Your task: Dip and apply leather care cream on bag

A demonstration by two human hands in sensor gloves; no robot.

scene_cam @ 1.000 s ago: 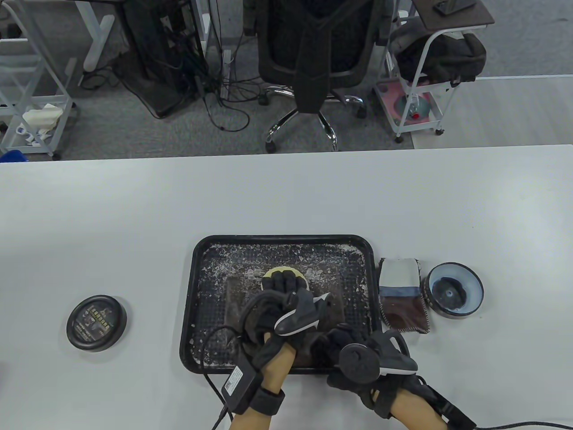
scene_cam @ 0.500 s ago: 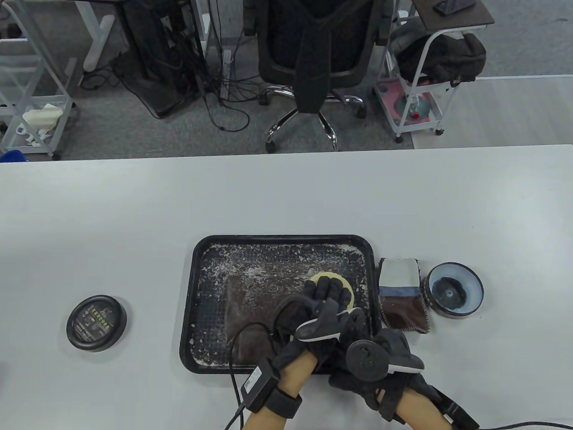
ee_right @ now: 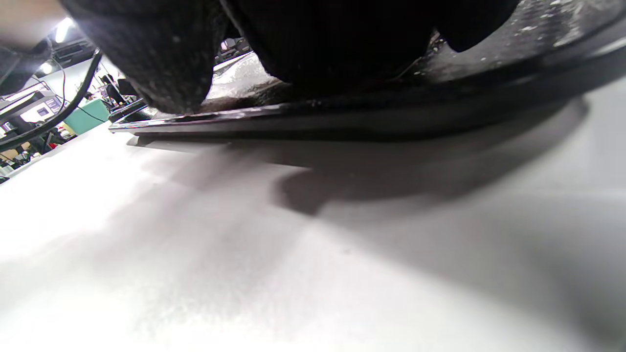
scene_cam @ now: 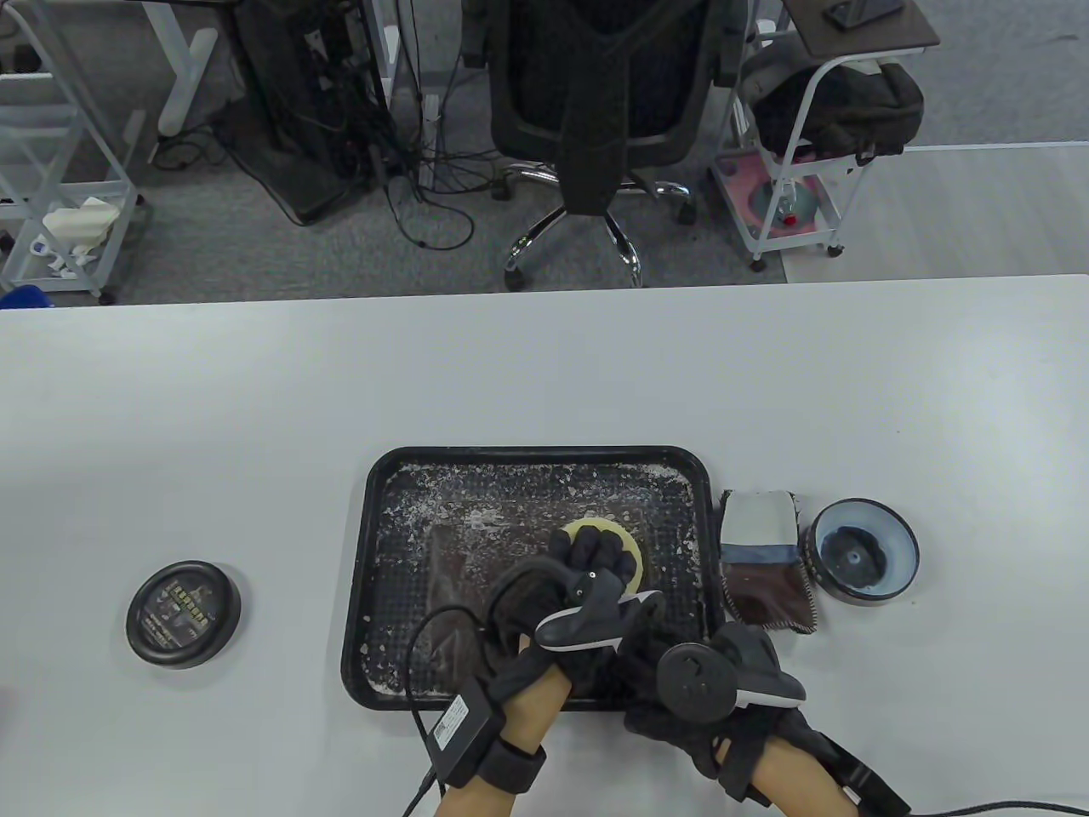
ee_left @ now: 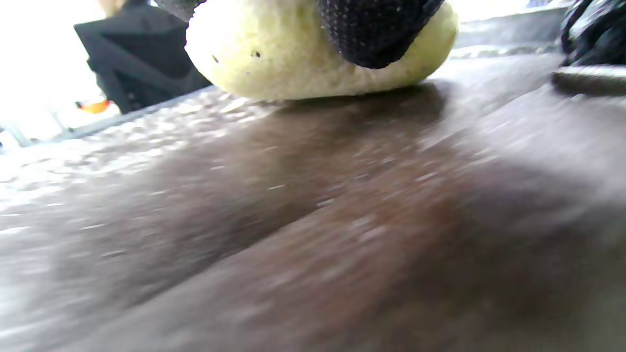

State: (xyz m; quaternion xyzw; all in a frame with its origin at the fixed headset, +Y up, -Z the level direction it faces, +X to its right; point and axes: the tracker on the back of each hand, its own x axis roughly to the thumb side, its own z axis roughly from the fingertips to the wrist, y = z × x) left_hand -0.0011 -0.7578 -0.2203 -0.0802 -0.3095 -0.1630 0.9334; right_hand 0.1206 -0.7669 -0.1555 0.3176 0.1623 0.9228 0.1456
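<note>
From the table view, your left hand [scene_cam: 587, 587] presses a pale yellow sponge [scene_cam: 625, 553] onto the brown bag [scene_cam: 451, 596], which lies flat in the black tray [scene_cam: 374, 545]; your fingers lie over the sponge's top and hold it down, though the tracker hides how far they curl round it. Your right hand [scene_cam: 672, 681] sits at the tray's near right corner, its fingers reaching over the rim onto the bag's edge, so you seem to be steadying it; from above you cannot tell whether those fingers grip or only press. The left wrist view gives you what the overhead one cannot: the sponge [ee_left: 303, 58] sits squashed against the glossy brown leather [ee_left: 313, 220], with a gloved fingertip [ee_left: 376, 29] laid on top of it, and the surface is blurred. The right wrist view looks low across the white table [ee_right: 244, 269] at the tray's rim [ee_right: 342, 122], with dark gloved fingers [ee_right: 161, 63] resting over that rim; the contact with the bag itself is hidden in shadow. To the right of the tray lie a leather swatch [scene_cam: 766, 562] and, just beside it, the open tin [scene_cam: 863, 551]; the lid [scene_cam: 183, 613] lies well off to the left. Against half a second ago, your sponge has slid leftward from near the tray's right wall toward the middle of the bag, while your right hand has barely shifted.
</note>
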